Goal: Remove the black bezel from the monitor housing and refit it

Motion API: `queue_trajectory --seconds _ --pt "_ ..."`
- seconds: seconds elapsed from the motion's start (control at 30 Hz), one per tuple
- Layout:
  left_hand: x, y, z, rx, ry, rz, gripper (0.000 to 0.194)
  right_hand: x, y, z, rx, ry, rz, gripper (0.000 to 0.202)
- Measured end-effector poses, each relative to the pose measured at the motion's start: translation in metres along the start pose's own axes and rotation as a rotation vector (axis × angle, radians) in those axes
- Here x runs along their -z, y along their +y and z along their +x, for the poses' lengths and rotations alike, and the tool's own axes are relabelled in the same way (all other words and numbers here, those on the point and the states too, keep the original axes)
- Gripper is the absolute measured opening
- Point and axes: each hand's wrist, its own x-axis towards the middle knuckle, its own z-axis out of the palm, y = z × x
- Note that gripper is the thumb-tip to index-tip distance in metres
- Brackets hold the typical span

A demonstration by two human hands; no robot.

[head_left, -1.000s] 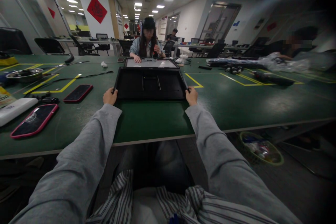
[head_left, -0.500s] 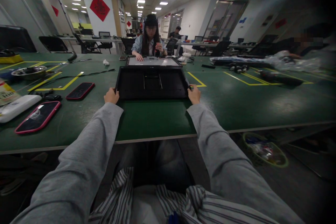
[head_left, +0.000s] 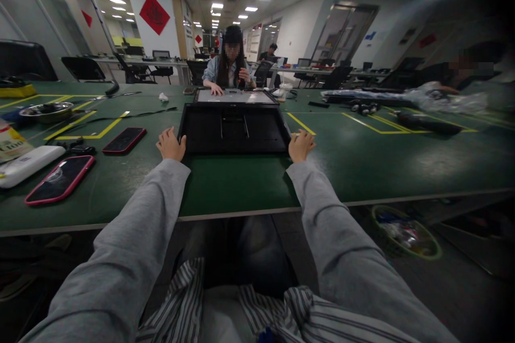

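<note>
A shallow black rectangular plastic casing [head_left: 257, 142], which looks like a monitor's back cover, lies on the green table in front of me with its inner side up. At its left edge is my left hand [head_left: 171, 144], fingers spread and thumb beside the rim. My right hand [head_left: 301, 146] is at the right edge, fingers also spread. Whether either hand still touches the casing I cannot tell. Just beyond it lies a grey panel in a dark frame [head_left: 241, 97]. A person across the table rests one hand [head_left: 217, 89] on that panel and holds something small and orange in the other.
Two phones in red-pink cases [head_left: 124, 140], a white box-shaped device [head_left: 32, 166] and a metal bowl [head_left: 47, 111] lie to the left. Clear plastic wrapping [head_left: 438, 97] and dark parts [head_left: 428, 121] are at the right. A basket [head_left: 406, 231] stands below the table's front edge.
Both hands have loosened from the casing's side edges, and their fingers have opened outward. The casing lies in nearly the same place.
</note>
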Motion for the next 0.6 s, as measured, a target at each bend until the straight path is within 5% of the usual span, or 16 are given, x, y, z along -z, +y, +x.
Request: queue_trajectory --seconds 0.1,0.3,0.6 --pt "-0.001 0.011 -0.007 -0.118 0.02 0.018 0.063 0.001 -0.005 -0.002 0.013 0.006 -0.068 0.044" --pt "-0.017 0.007 -0.003 -0.152 -0.183 0.078 0.055 -0.005 -0.001 0.0 0.012 -0.327 -0.123 0.052" --pt "-0.025 -0.013 0.012 0.02 -0.185 -0.13 0.056 -0.005 0.013 0.003 0.031 -0.213 0.009 0.047"
